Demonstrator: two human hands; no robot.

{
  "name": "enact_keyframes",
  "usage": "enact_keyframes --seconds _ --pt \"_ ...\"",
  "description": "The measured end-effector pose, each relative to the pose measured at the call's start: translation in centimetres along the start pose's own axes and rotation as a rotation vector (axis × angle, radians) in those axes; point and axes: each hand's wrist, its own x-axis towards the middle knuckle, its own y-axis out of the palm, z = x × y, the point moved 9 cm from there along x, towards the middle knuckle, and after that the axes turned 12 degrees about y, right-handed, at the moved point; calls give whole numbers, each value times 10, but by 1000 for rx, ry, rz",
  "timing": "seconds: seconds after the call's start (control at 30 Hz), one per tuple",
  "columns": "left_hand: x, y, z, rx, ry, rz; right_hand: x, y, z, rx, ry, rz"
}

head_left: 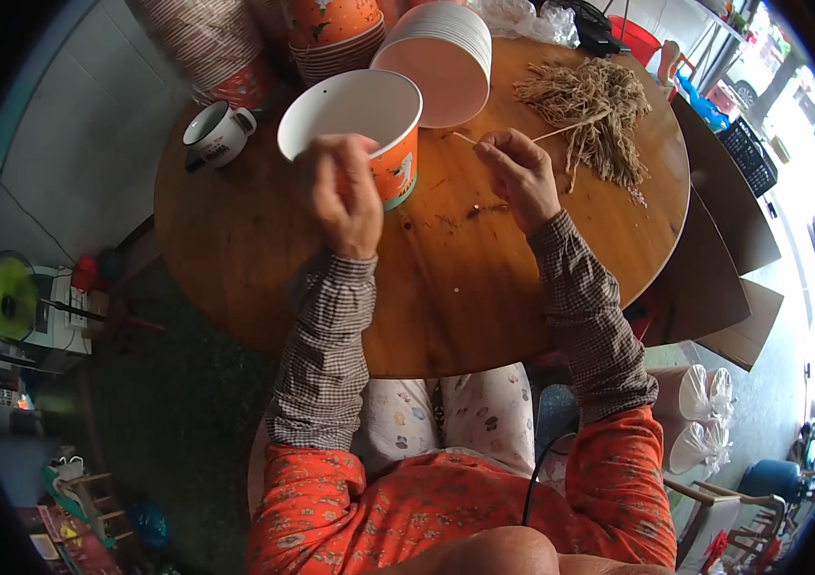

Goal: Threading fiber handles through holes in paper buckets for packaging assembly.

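Note:
A large paper bucket (402,172), white inside and orange with a green base band outside, stands upright on the round wooden table (446,316). In front of its near rim is my left hand (348,196), slightly blurred, its fingers curled closed; what they hold, if anything, I cannot make out. To the bucket's right my right hand (520,172) pinches a thin strand of tan cord (561,127), whose short end pokes out left of the fingertips. The strand runs back to a loose, tangled bundle of cord (608,91) at the table's right.
Nested white paper buckets (436,67) lie on their side behind the upright one. More stacked orange buckets (331,34) stand at the back left. A white enamel mug (219,134) sits near the left edge. Cardboard flaps (700,278) rise beside the table's right edge.

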Motion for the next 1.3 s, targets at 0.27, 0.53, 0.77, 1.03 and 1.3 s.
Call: enact_keyframes --seconds 0.27,0.53,0.77,1.03,1.3 --pt "0 26 -30 254 274 238 -35 57 20 -96 -167 141" --pt "-3 32 -26 147 175 239 -37 57 19 -86 -119 152" --pt "-5 39 -29 129 235 294 -34 49 23 -45 -192 115" --pt "-8 46 -32 148 294 334 -32 43 20 -48 -178 49" --pt "19 2 3 94 162 189 -18 36 -9 106 -15 4"
